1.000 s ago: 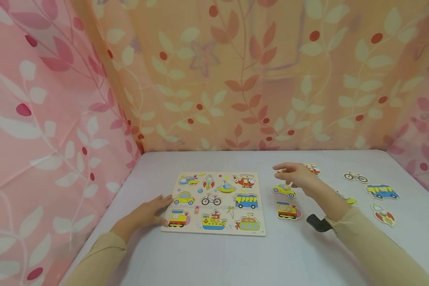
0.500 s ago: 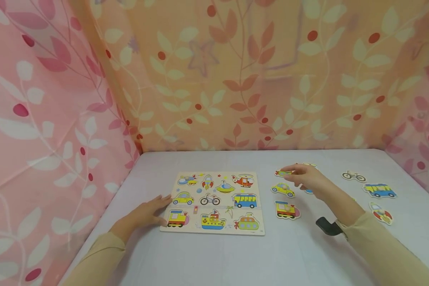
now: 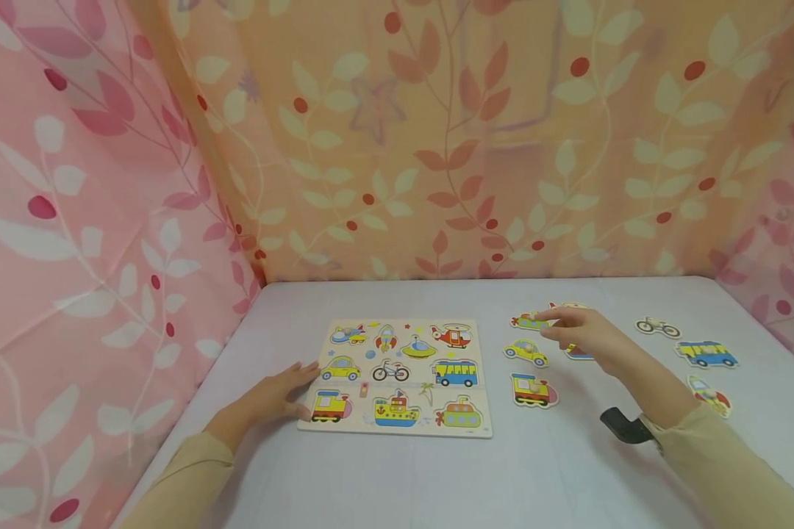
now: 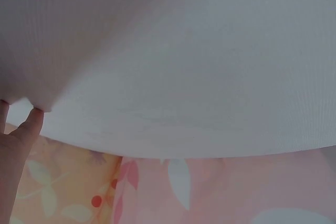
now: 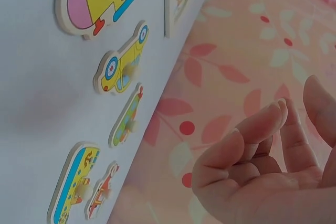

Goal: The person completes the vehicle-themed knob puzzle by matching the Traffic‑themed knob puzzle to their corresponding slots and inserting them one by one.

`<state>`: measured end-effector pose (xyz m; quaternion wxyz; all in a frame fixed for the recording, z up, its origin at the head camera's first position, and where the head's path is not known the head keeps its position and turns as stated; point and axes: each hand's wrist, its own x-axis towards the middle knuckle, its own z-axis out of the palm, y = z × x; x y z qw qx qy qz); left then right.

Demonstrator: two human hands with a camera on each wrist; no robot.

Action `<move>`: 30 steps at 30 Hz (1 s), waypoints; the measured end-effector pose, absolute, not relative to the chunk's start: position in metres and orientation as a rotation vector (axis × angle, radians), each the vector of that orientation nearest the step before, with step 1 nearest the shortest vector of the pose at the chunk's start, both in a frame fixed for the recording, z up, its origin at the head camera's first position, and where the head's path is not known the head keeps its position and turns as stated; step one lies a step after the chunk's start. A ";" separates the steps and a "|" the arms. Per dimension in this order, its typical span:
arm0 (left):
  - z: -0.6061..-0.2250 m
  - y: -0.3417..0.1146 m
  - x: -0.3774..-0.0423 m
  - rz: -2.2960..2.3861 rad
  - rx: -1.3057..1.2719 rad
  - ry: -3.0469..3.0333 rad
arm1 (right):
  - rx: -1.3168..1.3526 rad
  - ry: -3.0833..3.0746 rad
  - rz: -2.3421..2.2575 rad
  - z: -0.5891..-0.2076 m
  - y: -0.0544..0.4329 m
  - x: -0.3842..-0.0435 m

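My left hand (image 3: 274,393) rests at the left edge of a wooden puzzle board (image 3: 406,386) with printed vehicles, fingers spread. In the left wrist view only some of its fingers (image 4: 32,124) show. Above the loose pieces at right hovers my right hand (image 3: 585,334), holding nothing, fingers loosely bent. Nearest its fingertips lies the green submarine piece (image 3: 528,322). The helicopter piece (image 3: 572,304) and boat piece (image 3: 577,353) are partly covered by this hand. A yellow car piece (image 3: 526,353) and a train piece (image 3: 532,391) lie closer; knobs show on them in the right wrist view.
Farther right are the bicycle piece (image 3: 658,328), the bus piece (image 3: 706,354) and the rocket piece (image 3: 709,397), partly behind the right forearm. A black strap part (image 3: 625,426) juts from the right wrist. Patterned curtains (image 3: 437,147) close off the white table's back and sides.
My right hand has drawn to the right from over the submarine piece, which now shows almost whole. The right forearm now hides the flying saucer piece. The left hand has stayed at the board.
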<state>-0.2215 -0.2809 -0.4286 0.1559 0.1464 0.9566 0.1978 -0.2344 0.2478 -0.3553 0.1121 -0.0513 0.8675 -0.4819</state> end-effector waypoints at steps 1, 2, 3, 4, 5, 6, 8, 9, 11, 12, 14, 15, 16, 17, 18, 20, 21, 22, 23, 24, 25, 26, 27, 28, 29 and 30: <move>-0.429 -0.281 -0.221 0.569 0.414 2.739 | -0.143 2.550 -1.411 -0.355 0.250 -0.234; -0.429 -0.280 -0.221 0.570 0.409 2.738 | -0.137 2.548 -1.413 -0.356 0.251 -0.233; -0.430 -0.280 -0.221 0.569 0.408 2.739 | -0.127 2.545 -1.413 -0.356 0.253 -0.232; -0.430 -0.280 -0.221 0.570 0.405 2.738 | -0.121 2.539 -1.416 -0.356 0.255 -0.231; -0.431 -0.280 -0.221 0.571 0.404 2.738 | -0.112 2.534 -1.418 -0.357 0.257 -0.231; -0.431 -0.280 -0.221 0.574 0.404 2.738 | -0.105 2.534 -1.410 -0.357 0.259 -0.230; -0.431 -0.280 -0.221 0.580 0.410 2.737 | -0.092 2.535 -1.400 -0.358 0.264 -0.229; -0.431 -0.280 -0.221 0.577 0.423 2.740 | -0.089 2.537 -1.394 -0.358 0.265 -0.228; -0.431 -0.280 -0.222 0.577 0.430 2.743 | -0.084 2.540 -1.381 -0.359 0.268 -0.227; -0.431 -0.280 -0.222 0.575 0.432 2.746 | -0.081 2.543 -1.372 -0.358 0.269 -0.226; -0.431 -0.280 -0.222 0.568 0.434 2.751 | -0.072 2.543 -1.365 -0.358 0.270 -0.225; -0.431 -0.280 -0.222 0.563 0.435 2.754 | -0.070 2.545 -1.359 -0.357 0.271 -0.224; -0.430 -0.280 -0.222 0.568 0.425 2.754 | -0.068 2.548 -1.351 -0.357 0.272 -0.223; -0.430 -0.280 -0.222 0.567 0.430 2.755 | -0.067 2.548 -1.348 -0.357 0.273 -0.222; -0.430 -0.281 -0.222 0.564 0.429 2.756 | -0.065 2.550 -1.342 -0.356 0.275 -0.221; -0.431 -0.281 -0.222 0.566 0.428 2.755 | -0.071 2.549 -1.337 -0.355 0.277 -0.220; -0.431 -0.281 -0.221 0.567 0.437 2.754 | -0.077 2.551 -1.330 -0.355 0.279 -0.219; -0.431 -0.281 -0.221 0.570 0.441 2.753 | -0.083 2.555 -1.322 -0.355 0.281 -0.218; -0.431 -0.282 -0.222 0.570 0.443 2.752 | -0.086 2.559 -1.312 -0.354 0.282 -0.218; -0.431 -0.282 -0.222 0.573 0.436 2.750 | -0.088 2.569 -1.298 -0.354 0.284 -0.217; -0.432 -0.283 -0.223 0.579 0.435 2.746 | -0.088 2.577 -1.287 -0.353 0.285 -0.217; -0.432 -0.283 -0.223 0.581 0.432 2.743 | -0.091 2.585 -1.272 -0.353 0.287 -0.216; -0.432 -0.283 -0.223 0.583 0.432 2.739 | -0.094 2.594 -1.257 -0.353 0.288 -0.216; -0.432 -0.283 -0.223 0.585 0.423 2.737 | -0.094 2.605 -1.241 -0.352 0.290 -0.216; -0.432 -0.283 -0.223 0.584 0.420 2.735 | -0.092 2.612 -1.232 -0.352 0.291 -0.216; -0.431 -0.283 -0.223 0.582 0.419 2.734 | -0.095 2.617 -1.227 -0.352 0.292 -0.215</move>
